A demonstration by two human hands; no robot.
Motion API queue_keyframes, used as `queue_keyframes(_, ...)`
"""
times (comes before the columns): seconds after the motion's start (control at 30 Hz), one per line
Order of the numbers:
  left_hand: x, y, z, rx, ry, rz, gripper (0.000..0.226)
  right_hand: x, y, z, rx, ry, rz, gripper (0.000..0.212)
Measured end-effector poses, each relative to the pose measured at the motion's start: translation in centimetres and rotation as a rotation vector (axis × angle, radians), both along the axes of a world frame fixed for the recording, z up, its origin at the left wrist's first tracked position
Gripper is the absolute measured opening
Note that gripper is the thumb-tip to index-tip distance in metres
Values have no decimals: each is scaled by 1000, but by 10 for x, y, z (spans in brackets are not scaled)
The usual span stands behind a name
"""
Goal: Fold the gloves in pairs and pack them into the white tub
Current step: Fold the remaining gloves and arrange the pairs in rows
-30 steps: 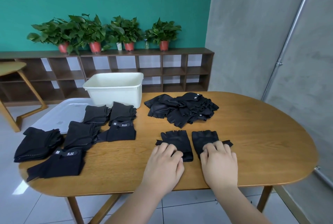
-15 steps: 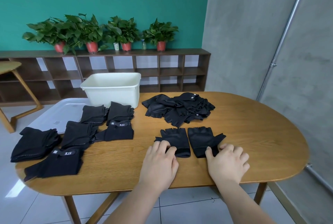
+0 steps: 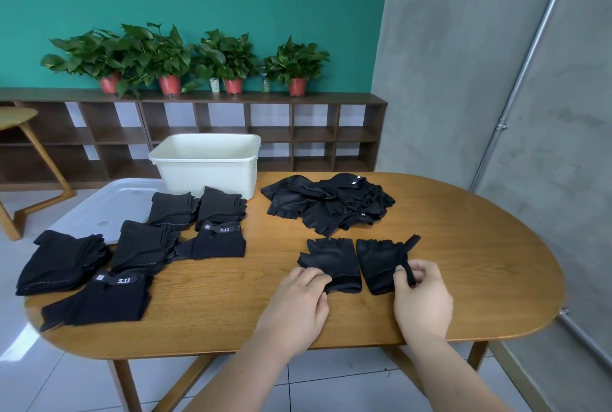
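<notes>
— Black gloves, two of them, lie flat side by side on the wooden counter (image 3: pixel 463 262), close to its near edge.
— Touching?
— Just apart. The left glove (image 3: pixel 334 261) and the right glove (image 3: pixel 376 262) both have their finger openings turned away from the person.
— And the hands?
— The left hand (image 3: pixel 294 309) has its fingers curled at the near-left corner of the left glove and pinches the cloth against the thumb. The right hand (image 3: pixel 422 299) pinches the strap (image 3: pixel 406 254) of the right glove between thumb and fingers. The strap slants up from the hand to the glove's far-right corner.
— So neither is spread wide?
— No, both are narrow, each holding cloth.
— Where are the other gloves?
— A loose pile (image 3: pixel 331 206) sits beyond the two, near the far edge. On the left are six folded pairs (image 3: pixel 212 246) in rough rows, and two of them show a "5.11" label.
— The tub?
— The tub (image 3: pixel 212 169) stands at the far edge, left of the pile and right behind the farthest pairs. Its floor is hidden from this angle, so I cannot tell what is inside.
— Anything else?
— A flat white lid (image 3: pixel 109 206) lies left of the tub, with pairs overlapping its edges. Behind the counter a low shelf (image 3: pixel 298 133) carries potted plants (image 3: pixel 231 60) against a green wall.
</notes>
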State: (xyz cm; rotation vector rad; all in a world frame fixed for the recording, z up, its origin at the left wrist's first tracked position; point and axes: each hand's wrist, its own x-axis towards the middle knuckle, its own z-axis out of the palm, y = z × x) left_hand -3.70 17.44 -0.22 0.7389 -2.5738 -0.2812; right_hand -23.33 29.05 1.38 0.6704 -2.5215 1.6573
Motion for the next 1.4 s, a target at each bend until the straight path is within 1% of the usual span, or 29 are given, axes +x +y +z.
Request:
queue_keyframes(0.07,1,-1,3,24,-48,-45,45,-1,0,14,-65,9,7,12)
queue_keyframes(0.13,2,-1,6,9,-94,-70,48,-5,-2,29,-75,122,7,14)
queue_keyframes(0.2,2,-2,8,-5,-125,-77,49,-8,-8,45,-75,294,28,18)
queue_keyframes(0.3,3,-1,8,-28,-134,-56,51,-4,-18,59,-30,629,132,21)
queue_keyframes(0.37,3,-1,7,-28,-128,-23,51,-2,-27,52,118,852,264,21)
queue_keyframes(0.43,3,-1,7,-27,-131,-5,52,3,-34,34,419,962,429,26)
queue_keyframes(0.47,3,0,6,-29,-131,-1,52,6,-35,24,553,960,493,33)
queue_keyframes(0.5,2,0,6,-28,-127,2,52,8,-33,16,624,919,544,41)
queue_keyframes(0.53,2,0,6,-25,-120,8,52,10,-29,11,621,859,569,48)
queue_keyframes(0.57,2,0,7,-24,-112,15,52,11,-25,9,568,797,570,50)
queue_keyframes(0.63,2,-1,8,-24,-105,25,53,9,-20,6,472,709,560,47)
queue_keyframes(0.7,2,-1,8,-21,-110,24,54,5,-20,7,446,678,540,39)
queue_keyframes(0.8,3,-2,7,-20,-115,15,54,4,-22,12,304,688,424,30)
queue_keyframes(0.87,3,-2,7,-20,-116,7,55,8,-23,13,216,718,373,30)
queue_keyframes(0.93,3,-1,7,-21,-112,9,54,12,-23,4,233,788,409,32)
queue_keyframes(1.03,4,-1,7,-21,-101,20,52,16,-22,-18,350,872,495,43)
queue_keyframes(1.23,4,-1,7,-28,-97,46,53,10,-23,-25,389,943,506,54)
queue_keyframes(1.3,4,0,6,-29,-88,48,54,12,-21,-21,396,959,531,49)
queue_keyframes(1.33,4,0,7,-31,-84,48,54,14,-20,-19,391,955,539,41)
queue_keyframes(1.4,4,0,8,-30,-73,52,52,16,-19,-9,374,924,543,16)
